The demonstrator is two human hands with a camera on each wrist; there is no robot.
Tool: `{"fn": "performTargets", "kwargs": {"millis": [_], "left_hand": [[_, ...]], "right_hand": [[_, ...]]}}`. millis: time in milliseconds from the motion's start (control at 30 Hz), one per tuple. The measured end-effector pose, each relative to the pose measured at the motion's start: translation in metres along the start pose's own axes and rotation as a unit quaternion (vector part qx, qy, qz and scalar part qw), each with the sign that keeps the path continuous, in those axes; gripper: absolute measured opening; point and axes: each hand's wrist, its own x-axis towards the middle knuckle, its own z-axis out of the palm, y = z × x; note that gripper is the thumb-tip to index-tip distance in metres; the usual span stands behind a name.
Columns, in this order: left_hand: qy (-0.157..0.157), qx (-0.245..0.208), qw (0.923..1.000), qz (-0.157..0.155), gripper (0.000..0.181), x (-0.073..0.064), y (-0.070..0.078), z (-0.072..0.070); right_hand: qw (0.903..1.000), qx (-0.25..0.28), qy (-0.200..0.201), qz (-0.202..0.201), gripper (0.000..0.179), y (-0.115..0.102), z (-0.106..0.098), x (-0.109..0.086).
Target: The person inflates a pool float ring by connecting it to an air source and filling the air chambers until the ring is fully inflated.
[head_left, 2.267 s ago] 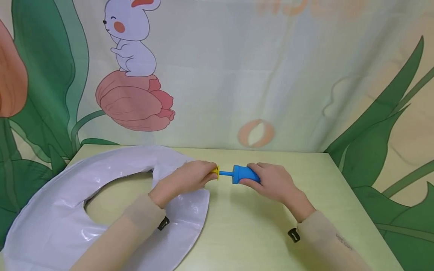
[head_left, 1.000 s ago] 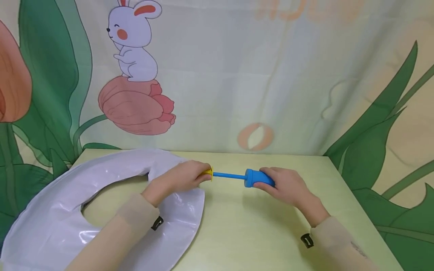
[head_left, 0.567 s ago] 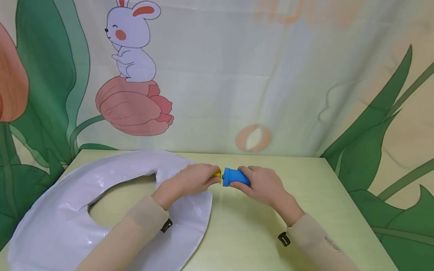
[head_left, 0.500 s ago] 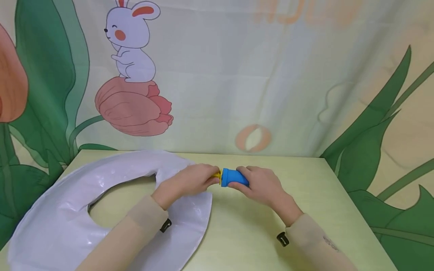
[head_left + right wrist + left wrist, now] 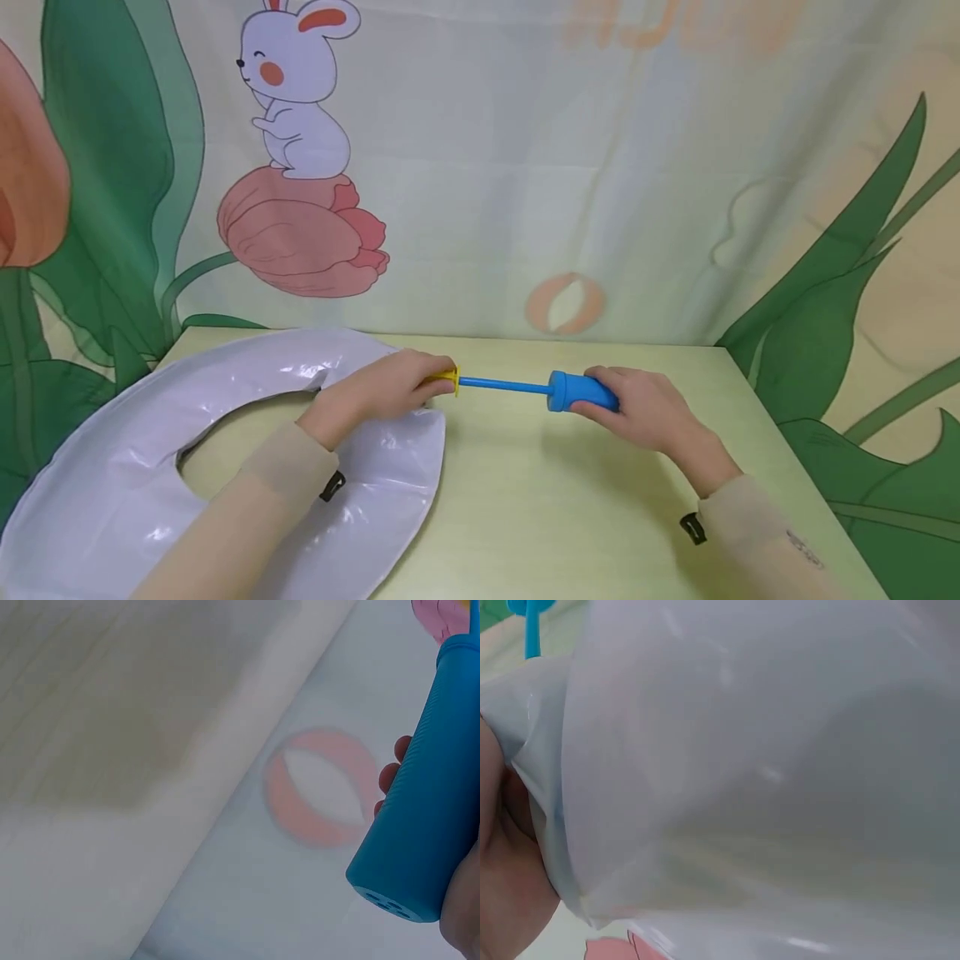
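Over the counter (image 5: 540, 508), fingers of the left hand (image 5: 386, 387) pinch the yellow end (image 5: 448, 382) of a blue rod (image 5: 506, 385). The right hand (image 5: 651, 410) grips the pump barrel (image 5: 577, 392), which the rod enters; a pale ring (image 5: 112, 467) lies at left.

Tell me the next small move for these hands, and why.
The right hand should probably push the blue barrel toward the left hand: the blue rod stands well out of the barrel, and the left hand holds the yellow end at the rod's far tip.
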Motion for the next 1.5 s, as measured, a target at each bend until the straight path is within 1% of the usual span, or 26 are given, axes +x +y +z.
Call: {"fn": "performTargets", "kwargs": {"millis": [100,167,267,367,400,467,567,633,700,767,900,1033,1167,1267,1400,1500], "left_hand": [[0.003,-0.003,1.0000,0.001,0.008,-0.001,-0.001,-0.005],[0.003,-0.002,1.0000,0.004,0.009,-0.001,0.000,-0.006],[0.014,0.007,0.9998,0.012,0.011,0.002,0.003,-0.004],[0.027,0.021,0.9994,0.010,0.012,0.007,0.007,0.000],[0.030,0.026,0.9992,0.008,0.011,0.009,0.010,0.001],[0.032,0.052,0.9981,0.001,0.011,0.013,0.017,0.005],[0.030,0.096,0.9949,-0.007,0.011,0.019,0.030,0.014],[0.025,0.120,0.9924,-0.010,0.013,0.023,0.038,0.019],[0.019,0.119,0.9927,-0.009,0.014,0.026,0.044,0.023],[0.010,0.105,0.9944,-0.006,0.014,0.028,0.046,0.026],[-0.009,0.054,0.9985,-0.001,0.013,0.025,0.041,0.026],[-0.004,0.018,0.9998,0.001,0.011,0.017,0.027,0.018],[0.002,0.009,1.0000,0.004,0.010,0.008,0.011,0.009],[0.004,0.006,1.0000,0.003,0.010,0.002,0.003,0.003],[0.008,0.005,0.9999,0.004,0.011,-0.001,0.000,-0.001],[0.011,0.014,0.9998,0.006,0.012,0.002,0.005,0.000]], "right_hand": [[0.9999,-0.010,0.006,-0.004,0.052,0.008,-0.006,-0.003],[0.9997,-0.020,0.005,-0.010,0.054,0.008,-0.008,-0.003],[0.9991,-0.038,0.010,-0.018,0.058,-0.001,-0.009,0.002],[0.9981,-0.052,0.019,-0.027,0.059,-0.013,-0.007,0.011],[0.9979,-0.054,0.022,-0.029,0.059,-0.016,-0.005,0.013],[0.9977,-0.052,0.026,-0.034,0.056,-0.023,0.000,0.018],[0.9985,-0.037,0.024,-0.034,0.053,-0.035,0.008,0.022],[0.9989,-0.027,0.023,-0.030,0.054,-0.043,0.011,0.023],[0.9993,-0.018,0.018,-0.029,0.056,-0.050,0.013,0.023],[0.9994,-0.015,0.014,-0.028,0.059,-0.055,0.014,0.024],[0.9992,-0.017,0.005,-0.035,0.064,-0.055,0.013,0.024],[0.9993,-0.018,0.006,-0.031,0.061,-0.041,0.006,0.019],[0.9997,-0.012,0.004,-0.019,0.057,-0.019,-0.001,0.009],[0.9999,-0.008,0.006,-0.011,0.055,-0.002,-0.005,0.001],[0.9998,-0.009,0.017,-0.011,0.054,0.010,-0.009,-0.005],[0.9995,-0.016,0.022,-0.019,0.054,0.005,-0.008,-0.002]]}}
